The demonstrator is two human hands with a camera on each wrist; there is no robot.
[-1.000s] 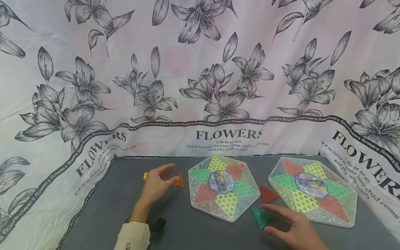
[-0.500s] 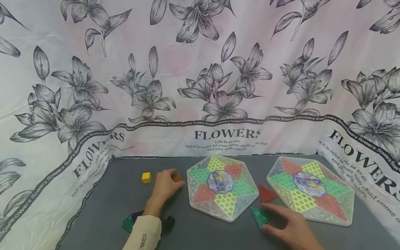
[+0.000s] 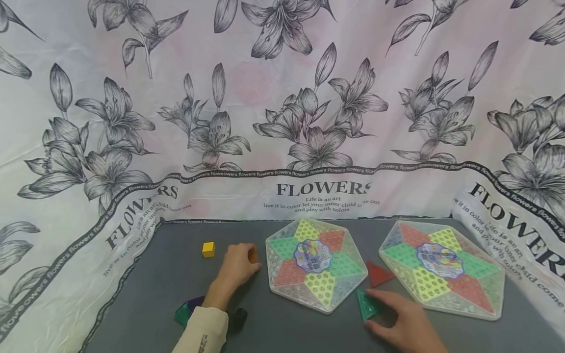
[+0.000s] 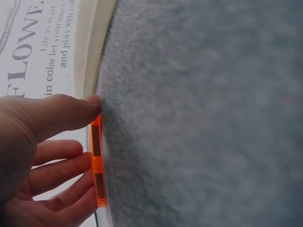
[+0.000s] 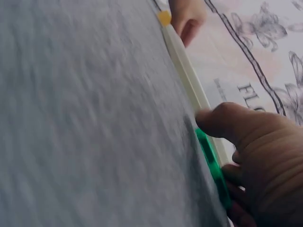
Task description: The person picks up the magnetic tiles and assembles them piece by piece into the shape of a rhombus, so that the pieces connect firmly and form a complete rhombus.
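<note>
The orange triangle tile (image 4: pixel 96 165) is now almost hidden under my left hand (image 3: pixel 238 267), whose thumb and fingers have closed on its edges; a second ago that hand was spread above it. It lies on the grey desk (image 3: pixel 282 328), just left of the near hexagonal game board (image 3: pixel 315 264). My right hand (image 3: pixel 403 321) has curled onto the green triangle tile (image 3: pixel 365 305) below that board. Both tiles look gripped, ready to lift. The yellow cube (image 3: pixel 208 249) sits uncovered.
</note>
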